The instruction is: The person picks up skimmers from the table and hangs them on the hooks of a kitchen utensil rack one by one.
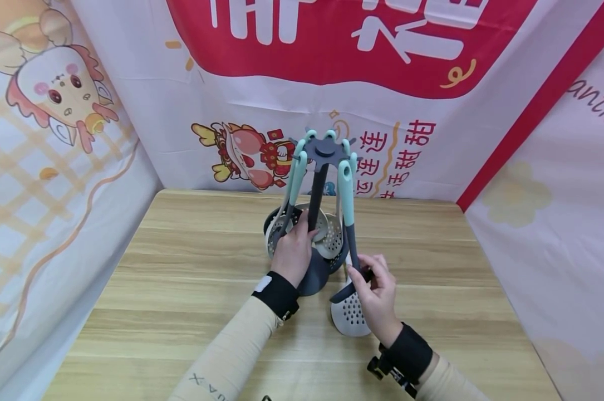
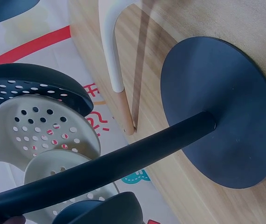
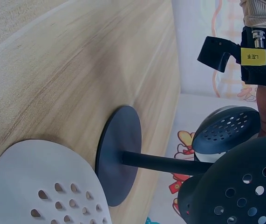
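Utensil stand (image 1: 318,189) on wooden bench (image 1: 181,267), both hands engaged.

Head view: left hand (image 1: 294,250) curls round the stand's dark pole, low down; right hand (image 1: 377,295) pinches the dark neck of a slotted turner (image 1: 350,314), whose pale blade hangs just above the bench (mint handle hooked at the stand's top). Other perforated ladles (image 1: 327,234) hang behind.
Left wrist view: pole (image 2: 123,163) meets round base (image 2: 221,112) on the bench.
Right wrist view: turner blade (image 3: 44,182) beside the base (image 3: 119,154).
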Tool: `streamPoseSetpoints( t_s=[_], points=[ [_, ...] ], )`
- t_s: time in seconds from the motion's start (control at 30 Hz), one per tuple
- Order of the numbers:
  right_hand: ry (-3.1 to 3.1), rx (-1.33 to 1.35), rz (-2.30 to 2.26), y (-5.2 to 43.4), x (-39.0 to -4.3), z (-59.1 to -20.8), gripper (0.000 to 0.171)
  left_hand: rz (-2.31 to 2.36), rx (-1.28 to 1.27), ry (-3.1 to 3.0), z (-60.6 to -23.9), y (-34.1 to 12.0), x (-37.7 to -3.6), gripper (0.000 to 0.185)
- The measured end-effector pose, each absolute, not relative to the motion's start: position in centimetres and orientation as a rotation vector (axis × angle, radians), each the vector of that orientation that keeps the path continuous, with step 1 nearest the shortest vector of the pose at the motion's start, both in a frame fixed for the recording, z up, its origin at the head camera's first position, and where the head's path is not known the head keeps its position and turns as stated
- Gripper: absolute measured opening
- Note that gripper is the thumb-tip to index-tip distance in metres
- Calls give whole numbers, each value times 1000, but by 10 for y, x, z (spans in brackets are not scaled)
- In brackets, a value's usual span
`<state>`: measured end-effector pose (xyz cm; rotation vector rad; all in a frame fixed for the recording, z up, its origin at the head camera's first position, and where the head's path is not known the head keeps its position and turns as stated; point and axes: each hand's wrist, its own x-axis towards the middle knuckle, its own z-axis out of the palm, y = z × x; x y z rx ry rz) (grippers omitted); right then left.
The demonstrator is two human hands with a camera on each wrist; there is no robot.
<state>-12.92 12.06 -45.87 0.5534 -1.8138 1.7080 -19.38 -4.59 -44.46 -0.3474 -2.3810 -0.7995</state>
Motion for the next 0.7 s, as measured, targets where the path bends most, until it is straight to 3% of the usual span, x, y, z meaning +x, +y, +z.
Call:
streamPoseSetpoints(
  t_s=[0.7],
  points=[
    [-1865,523,1679,114,-135,-462,22,-780,-337,-2412,-444,-46,-194,38]
  ],
)
